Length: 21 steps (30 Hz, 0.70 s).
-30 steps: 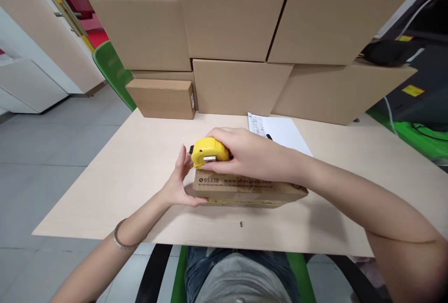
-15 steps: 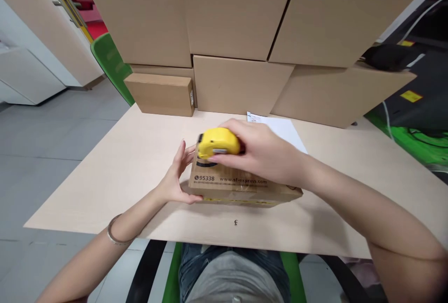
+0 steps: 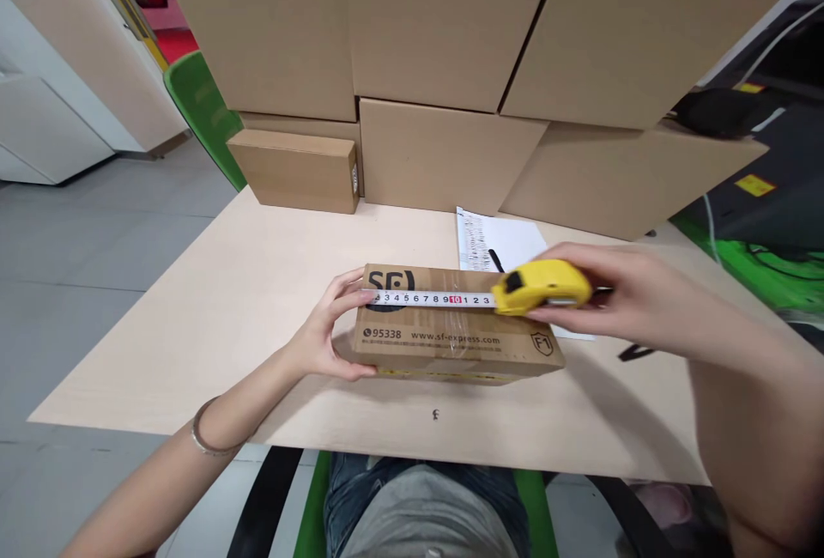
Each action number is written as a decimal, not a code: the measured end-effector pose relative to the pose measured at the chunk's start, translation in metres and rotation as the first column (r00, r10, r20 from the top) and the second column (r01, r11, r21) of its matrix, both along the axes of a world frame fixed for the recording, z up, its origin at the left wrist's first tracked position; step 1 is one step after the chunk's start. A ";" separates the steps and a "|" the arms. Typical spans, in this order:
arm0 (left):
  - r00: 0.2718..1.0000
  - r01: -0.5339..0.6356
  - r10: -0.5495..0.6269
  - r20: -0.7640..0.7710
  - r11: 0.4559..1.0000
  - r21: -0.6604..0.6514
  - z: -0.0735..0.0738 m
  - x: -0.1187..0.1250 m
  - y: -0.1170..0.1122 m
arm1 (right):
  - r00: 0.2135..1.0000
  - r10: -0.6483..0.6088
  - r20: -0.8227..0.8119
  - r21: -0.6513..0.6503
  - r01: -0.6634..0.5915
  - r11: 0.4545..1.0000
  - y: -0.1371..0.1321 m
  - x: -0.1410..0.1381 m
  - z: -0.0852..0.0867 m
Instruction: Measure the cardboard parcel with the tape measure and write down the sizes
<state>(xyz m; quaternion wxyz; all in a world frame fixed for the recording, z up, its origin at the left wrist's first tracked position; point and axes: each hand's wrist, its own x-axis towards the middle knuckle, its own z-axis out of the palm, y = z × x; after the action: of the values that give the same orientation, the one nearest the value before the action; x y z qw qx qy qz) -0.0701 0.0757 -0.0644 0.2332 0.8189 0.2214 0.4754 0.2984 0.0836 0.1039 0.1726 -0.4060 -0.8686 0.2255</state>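
Note:
A yellow tape measure (image 3: pixel 550 283) sits in my right hand (image 3: pixel 621 283), whose fingers are closed around its case. Its white blade (image 3: pixel 434 300) runs out leftward across the top of a printed cardboard box (image 3: pixel 457 352). My left hand (image 3: pixel 325 330) grips the left end of that box, thumb at the lower near corner. The fingertips of this hand press on the blade's end at the box's left edge and hide its tip. The case hovers over the right part of the box top.
Behind the box lie white papers (image 3: pixel 473 236) with a black pen (image 3: pixel 495 261). A small plain carton (image 3: pixel 296 172) stands at the back left. Large cardboard boxes (image 3: pixel 444 154) form a wall along the far side of the table (image 3: pixel 212 309).
My right hand has moved right with the tape measure, from the box's left end, drawing out the blade. My left fingers now rest on the blade's end.

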 end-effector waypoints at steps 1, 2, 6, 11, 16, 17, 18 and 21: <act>1.000 -0.005 0.005 -0.001 1.000 -0.006 0.000 0.000 0.000 | 0.999 -0.053 -0.008 0.011 0.053 0.999 -0.003 0.017 0.001; 1.000 -0.012 0.012 -0.004 1.000 -0.011 0.000 -0.001 0.000 | 0.995 -0.101 -0.016 0.025 0.101 0.995 -0.005 0.031 0.002; 0.999 -0.028 0.027 -0.025 0.999 -0.018 -0.001 -0.001 0.000 | 0.974 -0.225 -0.007 -0.031 0.225 0.974 -0.009 0.061 -0.011; 1.000 -0.024 0.024 -0.016 1.000 -0.001 0.000 -0.001 0.001 | 0.974 -0.228 -0.019 -0.108 0.224 0.969 -0.007 0.064 -0.025; 1.000 -0.017 0.017 -0.013 1.000 -0.010 0.000 -0.002 0.002 | 0.989 -0.149 0.016 0.013 0.149 0.989 -0.004 0.039 -0.004; 1.000 -0.017 0.017 -0.014 1.000 -0.015 -0.001 -0.002 0.001 | 0.994 -0.106 0.015 0.013 0.105 0.994 -0.002 0.025 -0.001; 1.000 -0.018 0.018 -0.014 1.000 -0.017 -0.002 -0.001 0.001 | 0.998 -0.055 0.014 0.005 0.055 0.998 0.001 0.009 0.001; 0.999 -0.012 0.014 0.034 0.999 -0.043 -0.007 0.000 -0.001 | 0.996 0.083 0.025 -0.029 -0.083 0.996 0.010 -0.051 -0.001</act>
<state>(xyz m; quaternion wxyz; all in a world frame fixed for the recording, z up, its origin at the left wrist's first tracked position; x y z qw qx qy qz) -0.0696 0.0745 -0.0712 0.2513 0.8040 0.2330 0.4860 0.2471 0.0936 0.1027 0.1459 -0.3749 -0.8837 0.2393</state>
